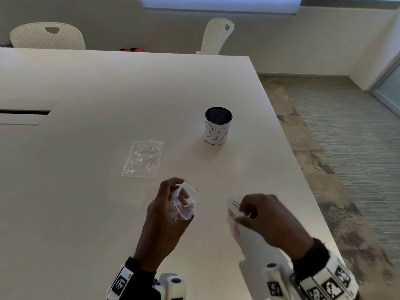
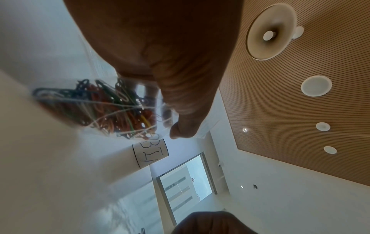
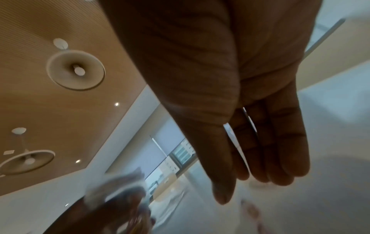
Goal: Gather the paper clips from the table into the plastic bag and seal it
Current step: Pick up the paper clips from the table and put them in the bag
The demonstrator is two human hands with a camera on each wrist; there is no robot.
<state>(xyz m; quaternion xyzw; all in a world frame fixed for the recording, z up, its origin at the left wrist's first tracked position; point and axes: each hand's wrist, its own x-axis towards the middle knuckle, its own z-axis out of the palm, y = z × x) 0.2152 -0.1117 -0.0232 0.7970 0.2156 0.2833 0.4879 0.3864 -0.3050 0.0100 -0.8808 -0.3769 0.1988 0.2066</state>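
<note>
My left hand (image 1: 171, 195) grips a small clear plastic bag (image 1: 186, 202) just above the table, its mouth tilted up and to the right. In the left wrist view the bag (image 2: 100, 109) holds several coloured paper clips, with my thumb (image 2: 184, 101) against its side. A few loose clips lie on the table to its right: a silver one (image 1: 236, 203), an orange one (image 1: 231, 213) and a pink one (image 1: 237, 229). My right hand (image 1: 246, 213) hovers over them, blurred. In the right wrist view its fingers (image 3: 280, 150) are straight and hold nothing.
A second clear bag (image 1: 142, 159) lies flat on the white table (image 1: 86, 191) beyond my left hand. A black mesh cup (image 1: 217, 126) with a white paper label stands further back. The table's right edge runs close to my right wrist. Two white chairs stand behind.
</note>
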